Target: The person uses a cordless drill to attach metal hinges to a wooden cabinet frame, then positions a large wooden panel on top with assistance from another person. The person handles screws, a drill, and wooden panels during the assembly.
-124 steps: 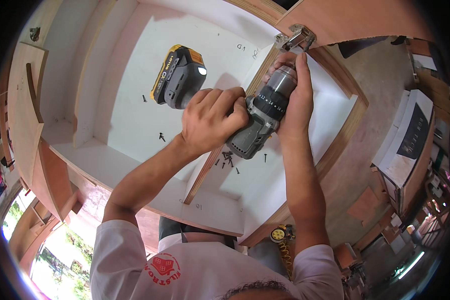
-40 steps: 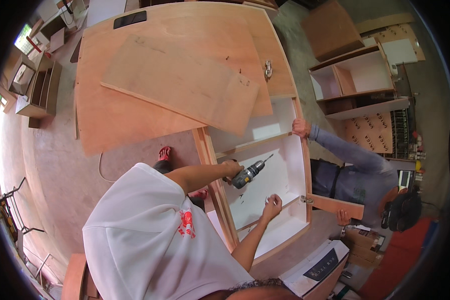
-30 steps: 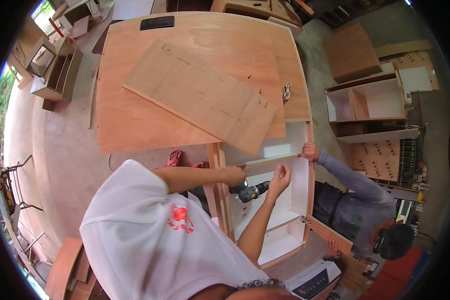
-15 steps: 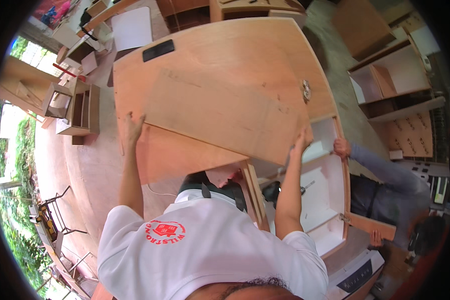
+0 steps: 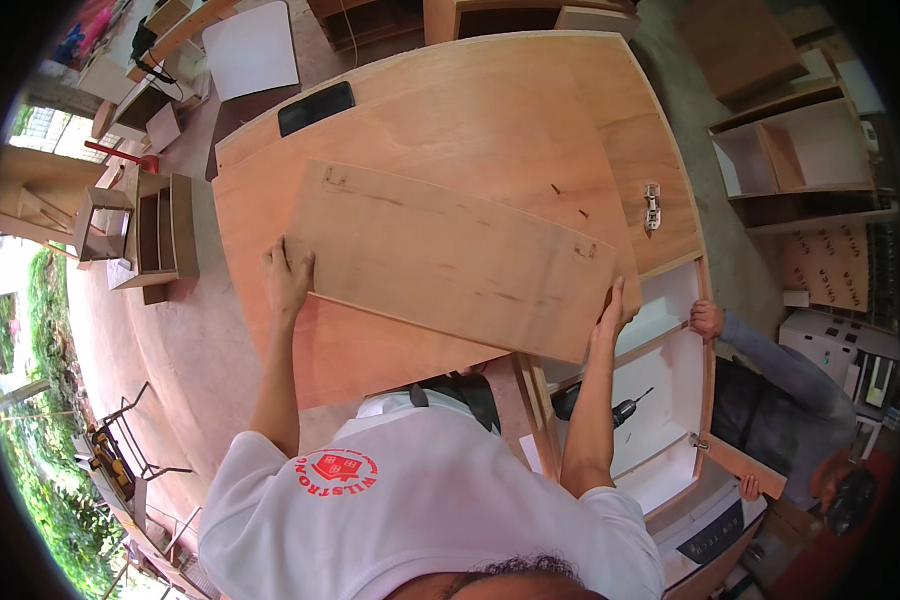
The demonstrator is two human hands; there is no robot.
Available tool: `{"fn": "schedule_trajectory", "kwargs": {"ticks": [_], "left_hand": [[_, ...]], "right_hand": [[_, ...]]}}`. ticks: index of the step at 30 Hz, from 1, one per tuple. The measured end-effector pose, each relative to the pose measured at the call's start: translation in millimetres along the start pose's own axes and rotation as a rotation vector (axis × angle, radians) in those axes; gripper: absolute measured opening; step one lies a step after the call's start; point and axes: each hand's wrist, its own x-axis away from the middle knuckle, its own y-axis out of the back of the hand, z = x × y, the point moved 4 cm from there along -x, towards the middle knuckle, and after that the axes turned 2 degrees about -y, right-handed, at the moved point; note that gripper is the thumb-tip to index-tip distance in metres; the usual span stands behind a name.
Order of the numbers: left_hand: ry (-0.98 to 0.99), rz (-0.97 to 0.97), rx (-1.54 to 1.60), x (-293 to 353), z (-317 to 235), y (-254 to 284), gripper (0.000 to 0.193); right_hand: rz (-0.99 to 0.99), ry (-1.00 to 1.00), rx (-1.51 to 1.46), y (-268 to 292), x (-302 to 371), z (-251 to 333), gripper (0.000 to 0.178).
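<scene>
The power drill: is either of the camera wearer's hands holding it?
No: the power drill lies in the white-lined cabinet, while the left hand and right hand hold opposite ends of a wooden board.

The left arm (image 5: 278,390) and right arm (image 5: 591,410) both reach forward, wide apart. The left hand (image 5: 289,283) grips with thumb and fingers spread, and the right hand (image 5: 612,314) grips with fingers pointing ahead

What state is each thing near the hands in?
Wooden board: held at both ends, slanted
Left hand: gripping its left end
Right hand: gripping its right end
Large panel: flat, partly covered
Hinge: lying unheld
Two screws: lying unheld
Drill: lying unheld
White-lined cabinet: open
Dark slab: lying flat
</scene>
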Motion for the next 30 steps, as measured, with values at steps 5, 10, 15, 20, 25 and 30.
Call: {"fn": "schedule_trajectory", "kwargs": {"ticks": [5, 10, 15, 20, 25, 30], "left_hand": [[-0.073, -0.034, -0.069, -20.1, 43.1, 6.7, 0.068], [-0.063, 0.254, 0.185, -57.2, 50.4, 6.1, 0.065], [-0.325, -0.176, -0.134, -155.9, 27.6, 71.7, 0.071], [-0.413, 0.055, -0.265, -349.6, -33.2, 21.1, 0.099], [-0.308, 0.632, -0.245, -404.8, -25.3, -42.4, 0.100], [-0.455, 0.521, -0.181, -431.1, -1.4, -38.5, 0.060]], "right_hand": [[0.239, -0.011, 0.005, -31.8, 12.7, -33.5, 0.080], [-0.400, -0.091, 0.922, -5.3, 11.5, -79.3, 0.087], [0.297, -0.155, -0.073, -48.5, 11.2, -74.3, 0.084], [-0.192, 0.196, 0.376, -41.8, 33.3, -29.6, 0.104], [-0.446, 0.810, 0.981, -61.7, 71.7, 18.7, 0.081], [0.185, 0.635, 0.808, -149.4, 68.6, 41.3, 0.031]]}}
